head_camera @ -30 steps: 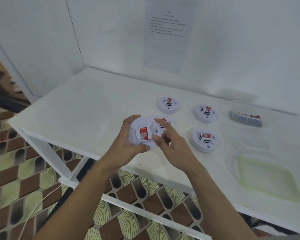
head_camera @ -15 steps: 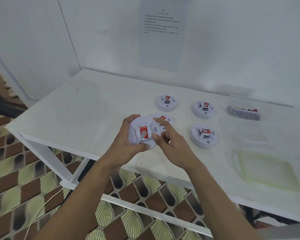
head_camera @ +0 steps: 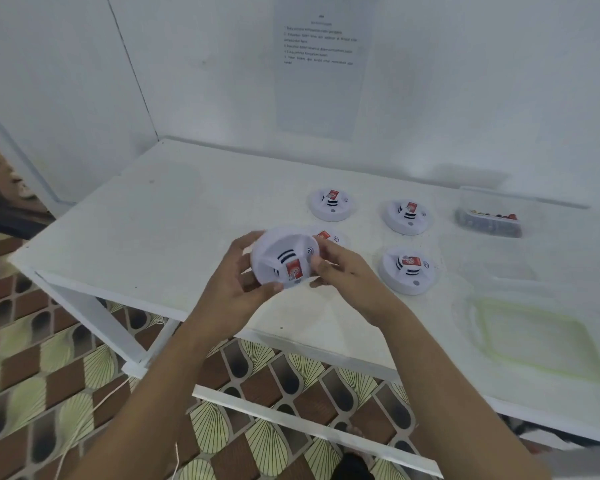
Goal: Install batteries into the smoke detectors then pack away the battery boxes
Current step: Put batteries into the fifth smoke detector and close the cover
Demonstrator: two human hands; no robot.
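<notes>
1. My left hand (head_camera: 238, 277) fingers (head_camera: 253, 239) are clamped round the rim of the held smoke detector (head_camera: 284, 259), and my right hand (head_camera: 343, 275) fingers (head_camera: 317, 263) pinch its other edge. It hangs just above the worktop (head_camera: 174, 216), near the front edge. If either grip slackens during a twist, I judge it could fall to the tiled floor (head_camera: 32, 375).
2. Directly behind it lies another detector (head_camera: 328, 237), mostly hidden; my right knuckles could knock it.
3. Three more detectors (head_camera: 407, 270) sit to the right, near enough for a sweeping wrist to catch.
4. The battery box (head_camera: 489, 220) stands well apart, its lid (head_camera: 534, 337) nearer; reaching across could snag either.
</notes>
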